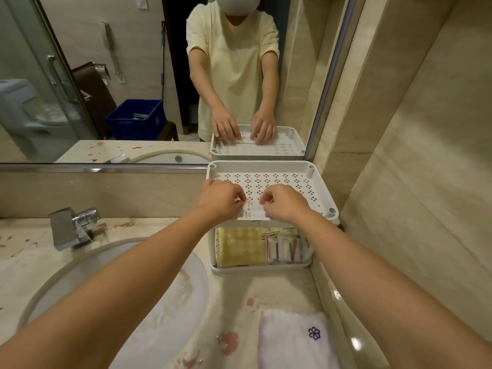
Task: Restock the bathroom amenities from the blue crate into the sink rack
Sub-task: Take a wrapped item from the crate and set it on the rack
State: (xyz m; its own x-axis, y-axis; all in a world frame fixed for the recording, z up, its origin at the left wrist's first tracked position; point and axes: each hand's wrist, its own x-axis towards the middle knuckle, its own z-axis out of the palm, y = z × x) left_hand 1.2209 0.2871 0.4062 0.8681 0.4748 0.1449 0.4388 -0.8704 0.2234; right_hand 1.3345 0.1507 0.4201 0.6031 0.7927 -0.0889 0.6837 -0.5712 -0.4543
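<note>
Fingers (239, 198) of the left hand (221, 199) are curled and narrow, their tips pinching the left end of the white packets (253, 210). Fingers (266, 200) of the right hand (286, 204) are curled likewise and pinch the right end. The packets are flat, rectangular and paper-like, with small dark print. They lie at the near edge of the upper tray; how many there are cannot be told.

The sink rack (266, 166) is white moulded plastic in two tiers. Its upper tray is rectangular, with a raised rim, round post sockets at the corners and a floor pierced by rows of small diamond clusters. The lower tier holds a yellow packet (241, 247) with a quilted, dotted surface on the left. Beside it on the right is a bundle of clear-wrapped slim items (283, 251) with red and dark stripes.

The rack stands in the back right corner of the table (266, 291), a glossy pale stone slab with reddish veining, against beige wall tile. To its left is a round white basin (159, 302) with a thick rim, and behind that an angular chrome tap (72, 227). A folded white towel (292, 342) of soft pile, marked with a dark blue flower, lies at the near right.

The mirror (133, 75) behind reflects the blue crate (135, 118), a ribbed plastic box standing well apart from the rack.
</note>
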